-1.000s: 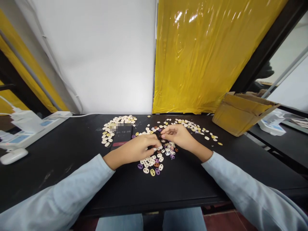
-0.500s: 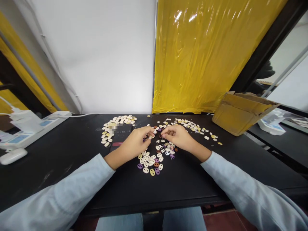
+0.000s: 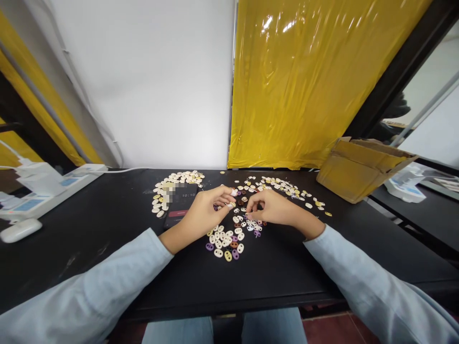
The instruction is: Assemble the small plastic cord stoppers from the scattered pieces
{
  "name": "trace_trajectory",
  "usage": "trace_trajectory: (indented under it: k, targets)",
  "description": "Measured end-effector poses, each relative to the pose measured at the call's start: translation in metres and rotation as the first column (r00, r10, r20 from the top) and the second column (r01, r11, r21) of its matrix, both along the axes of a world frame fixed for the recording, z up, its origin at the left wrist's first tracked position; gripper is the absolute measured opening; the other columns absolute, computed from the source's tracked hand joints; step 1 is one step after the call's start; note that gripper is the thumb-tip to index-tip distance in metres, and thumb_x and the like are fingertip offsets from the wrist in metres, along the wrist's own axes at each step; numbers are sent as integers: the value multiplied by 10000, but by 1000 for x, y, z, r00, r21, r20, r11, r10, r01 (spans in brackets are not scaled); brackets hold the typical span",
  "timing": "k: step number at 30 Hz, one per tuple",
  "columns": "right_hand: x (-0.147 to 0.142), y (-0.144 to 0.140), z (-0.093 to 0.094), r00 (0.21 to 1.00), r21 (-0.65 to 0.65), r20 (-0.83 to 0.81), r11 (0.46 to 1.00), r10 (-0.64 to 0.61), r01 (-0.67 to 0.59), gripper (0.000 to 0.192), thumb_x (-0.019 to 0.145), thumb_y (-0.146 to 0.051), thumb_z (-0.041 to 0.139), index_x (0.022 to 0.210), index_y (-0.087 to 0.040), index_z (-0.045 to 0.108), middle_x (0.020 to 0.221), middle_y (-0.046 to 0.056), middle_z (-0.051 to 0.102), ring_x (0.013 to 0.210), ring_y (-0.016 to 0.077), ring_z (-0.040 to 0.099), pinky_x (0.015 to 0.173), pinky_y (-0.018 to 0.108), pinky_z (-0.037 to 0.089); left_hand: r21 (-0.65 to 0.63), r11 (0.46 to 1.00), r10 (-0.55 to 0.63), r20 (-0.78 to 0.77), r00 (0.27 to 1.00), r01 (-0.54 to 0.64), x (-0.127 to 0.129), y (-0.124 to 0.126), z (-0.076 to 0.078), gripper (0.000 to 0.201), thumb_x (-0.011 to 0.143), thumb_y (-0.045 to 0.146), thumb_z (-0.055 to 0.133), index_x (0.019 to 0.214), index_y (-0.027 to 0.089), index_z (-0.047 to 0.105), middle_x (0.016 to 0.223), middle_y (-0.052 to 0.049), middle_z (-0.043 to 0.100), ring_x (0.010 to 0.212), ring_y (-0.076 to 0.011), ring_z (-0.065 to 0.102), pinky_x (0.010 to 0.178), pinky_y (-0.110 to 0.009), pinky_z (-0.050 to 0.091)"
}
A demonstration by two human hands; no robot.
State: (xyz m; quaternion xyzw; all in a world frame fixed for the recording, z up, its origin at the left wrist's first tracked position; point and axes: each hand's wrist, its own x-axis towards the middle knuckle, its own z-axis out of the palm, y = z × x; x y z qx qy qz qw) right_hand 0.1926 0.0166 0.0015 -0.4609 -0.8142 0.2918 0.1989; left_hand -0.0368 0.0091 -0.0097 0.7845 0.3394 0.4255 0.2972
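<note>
So the left hand (image 3: 206, 210) has its thumb and fingertips (image 3: 229, 204) pinched together on one small white oval piece (image 3: 234, 193), held just off the black table (image 3: 107, 229). The right hand (image 3: 274, 208) sits right across from it, fingers curled in with the tips (image 3: 250, 209) pressed together; looks like there's a tiny piece in there but it's too small to tell for sure. Directly under and just behind both sets of fingertips is a loose cluster of two-hole pieces (image 3: 229, 239), mostly white with a few purple, brown and yellow ones mixed in. Beyond the right fingers there's a wider scatter of pieces (image 3: 287, 188) trailing off toward a cardboard box (image 3: 358, 167). Just left of the left fingers is a dark phone (image 3: 181, 203) lying flat, with another cream pile (image 3: 172, 184) around its far corner. Way off left, a white mouse (image 3: 19, 229).
</note>
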Motion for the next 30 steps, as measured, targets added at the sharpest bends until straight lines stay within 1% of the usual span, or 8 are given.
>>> trace_trajectory:
  k: [7, 10, 13, 17, 19, 21, 25, 30]
  targets:
    - [-5, -2, 1, 998, -119, -55, 993, -8, 1, 73, 710, -126, 648, 683, -163, 705, 525, -20, 636, 468, 118, 567, 489, 226, 414, -133, 991, -17, 88, 996, 29, 3, 2, -4, 223, 815, 154, 663, 1036, 156, 636, 981, -82, 750, 925, -204, 723, 816, -350, 587]
    - [-4, -1, -1, 998, -95, -53, 995, -14, 9, 38, 714, -157, 683, 729, -157, 719, 529, -24, 632, 467, 112, 558, 494, 225, 413, -172, 984, -13, 119, 993, 33, 4, 3, -4, 246, 804, 174, 689, 1040, 153, 623, 1003, -85, 734, 920, -192, 711, 841, -355, 581]
    - [-3, 0, -3, 999, -67, -32, 998, -7, 5, 86, 713, -202, 719, 783, -158, 745, 564, -15, 659, 478, 115, 568, 502, 230, 411, -215, 976, -1, 141, 990, 31, 4, 4, -3, 267, 773, 182, 724, 1015, 153, 616, 943, -62, 721, 855, -170, 700, 839, -353, 579]
    - [-4, -1, -3, 999, -54, -39, 998, 24, -26, 67, 715, -165, 686, 739, -165, 749, 568, -13, 659, 500, 115, 577, 514, 227, 416, -308, 950, -1, 183, 983, 58, 5, 4, -2, 302, 723, 173, 754, 984, 153, 604, 855, -30, 706, 771, -147, 688, 812, -339, 580]
    - [-5, -2, -1, 995, -86, -96, 996, 31, -39, 45, 711, -165, 687, 723, -161, 730, 567, -14, 654, 510, 116, 582, 523, 227, 437, -344, 936, 1, 198, 980, 68, 6, 2, -2, 308, 721, 174, 754, 989, 151, 604, 846, -22, 697, 744, -138, 687, 805, -332, 579]
    - [-7, -3, 2, 979, -127, -204, 991, 14, -41, 47, 714, -198, 703, 730, -157, 720, 628, 5, 688, 565, 126, 612, 563, 238, 475, -370, 926, 2, 210, 978, 78, 9, 0, -3, 317, 729, 175, 748, 1011, 149, 604, 843, -17, 689, 733, -136, 692, 797, -328, 579]
    - [-11, -4, 7, 911, -164, -404, 986, -85, 20, 135, 700, -271, 748, 753, -150, 721, 715, 32, 719, 654, 137, 639, 639, 261, 504, -387, 917, -7, 232, 973, 99, 12, -4, -4, 335, 743, 161, 741, 1039, 142, 587, 867, -30, 701, 773, -144, 705, 824, -335, 578]
    - [-17, -7, 6, 878, -184, -464, 982, -115, 31, 113, 703, -257, 733, 734, -151, 709, 703, 32, 717, 634, 133, 625, 599, 255, 478, -387, 917, 3, 256, 967, 100, 12, -5, -3, 342, 743, 155, 747, 1035, 142, 570, 860, -40, 720, 794, -152, 713, 832, -334, 578]
